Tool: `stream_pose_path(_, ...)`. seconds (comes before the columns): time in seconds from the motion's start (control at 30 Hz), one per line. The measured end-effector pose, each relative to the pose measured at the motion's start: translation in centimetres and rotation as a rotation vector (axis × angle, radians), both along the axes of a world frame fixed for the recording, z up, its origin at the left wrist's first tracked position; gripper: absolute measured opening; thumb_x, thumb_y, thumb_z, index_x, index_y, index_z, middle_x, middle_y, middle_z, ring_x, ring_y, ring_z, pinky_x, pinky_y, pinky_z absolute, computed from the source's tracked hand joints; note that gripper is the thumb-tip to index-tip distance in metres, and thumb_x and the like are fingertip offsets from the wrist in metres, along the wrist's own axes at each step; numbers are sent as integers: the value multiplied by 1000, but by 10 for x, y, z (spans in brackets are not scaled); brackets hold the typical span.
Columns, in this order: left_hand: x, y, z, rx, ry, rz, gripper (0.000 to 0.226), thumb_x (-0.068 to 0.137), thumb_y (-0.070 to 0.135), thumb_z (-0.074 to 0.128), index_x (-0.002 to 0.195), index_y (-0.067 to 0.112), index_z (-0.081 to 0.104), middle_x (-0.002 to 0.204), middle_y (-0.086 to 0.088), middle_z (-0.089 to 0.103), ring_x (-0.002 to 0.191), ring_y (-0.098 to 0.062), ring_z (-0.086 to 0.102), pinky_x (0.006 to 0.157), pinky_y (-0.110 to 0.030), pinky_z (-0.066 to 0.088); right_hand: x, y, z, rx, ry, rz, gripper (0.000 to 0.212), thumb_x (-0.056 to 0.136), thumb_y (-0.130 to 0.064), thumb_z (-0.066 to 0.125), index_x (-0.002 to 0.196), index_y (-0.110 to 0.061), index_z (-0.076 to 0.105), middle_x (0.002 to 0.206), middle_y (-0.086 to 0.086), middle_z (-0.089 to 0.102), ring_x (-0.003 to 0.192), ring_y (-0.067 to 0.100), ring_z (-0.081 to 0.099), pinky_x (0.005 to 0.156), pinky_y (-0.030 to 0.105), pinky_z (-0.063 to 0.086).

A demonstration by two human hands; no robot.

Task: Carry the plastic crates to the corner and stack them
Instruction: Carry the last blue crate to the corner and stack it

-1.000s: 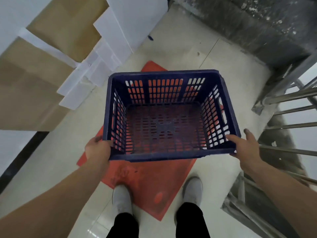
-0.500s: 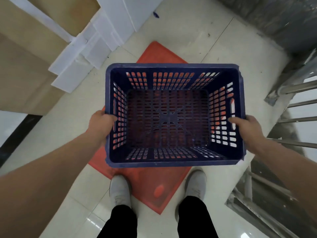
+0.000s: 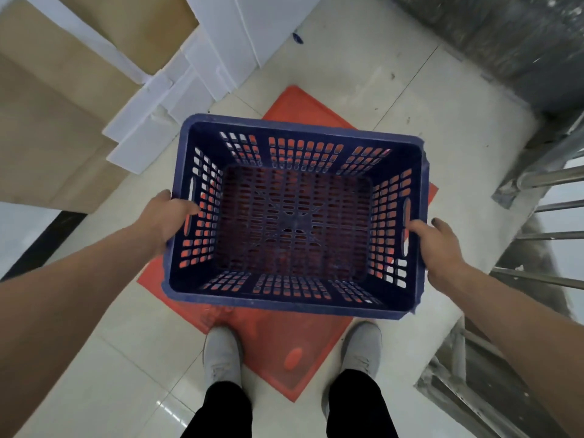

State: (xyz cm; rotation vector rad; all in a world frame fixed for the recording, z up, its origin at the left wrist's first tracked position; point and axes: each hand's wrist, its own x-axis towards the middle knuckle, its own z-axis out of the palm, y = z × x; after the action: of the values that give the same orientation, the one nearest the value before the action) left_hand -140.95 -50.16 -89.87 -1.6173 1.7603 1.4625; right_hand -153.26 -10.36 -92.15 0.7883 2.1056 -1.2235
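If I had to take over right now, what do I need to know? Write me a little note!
The left hand grips the blue crate by its left wall.
The right hand grips its right wall.
The crate is empty and upright, held over a flat red sheet, just ahead of the shoes.
Done: crate in hand.
Left: carry it to the corner and stack it. No other crate or stack shows here.

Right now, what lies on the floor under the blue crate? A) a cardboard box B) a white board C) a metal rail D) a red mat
D: the red mat shows through the slots of the blue crate and spreads out around it.
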Motion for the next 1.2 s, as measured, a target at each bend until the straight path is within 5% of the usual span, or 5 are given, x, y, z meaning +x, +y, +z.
stream_pose_path(0.13,-7,-1,-6,-7,8,-6,52,81,14,68,130,10,52,114,-17,68,96,-41,69,88,-59,57,-16,-15,0,-15,52,11,43,89,-24,67,130,-13,62,110,11,76,89,28,74,85,47,61)
stream_pose_path(0.27,-5,-2,-10,-21,-9,-13,60,72,22,69,128,6,56,110,-18,70,91,-42,70,87,-59,57,-15,-18,-1,16,29,25,49,77,-33,66,122,-14,69,103,10,78,91,32,76,91,54,60)
stream_pose_path(0.43,7,-9,0,-61,-38,-28,76,53,38,69,120,3,59,107,-20,69,88,-43,70,81,-57,60,-9,-12,17,65,15,-59,28,89,-24,67,106,-4,74,98,18,78,85,37,76,86,54,62)
stream_pose_path(0.67,26,1,64,-26,-45,33,39,79,18,69,112,-3,64,96,-20,74,81,-40,72,80,-49,60,2,-11,76,89,15,-112,17,86,-23,65,86,-7,72,89,16,77,90,42,74,90,56,60)
stream_pose_path(1.2,68,9,257,-11,45,137,27,84,15,62,108,2,64,91,-15,74,77,-33,71,64,-35,54,-11,-30,285,193,199,-88,22,77,-32,67,74,-10,68,83,9,72,94,40,72,92,57,58)
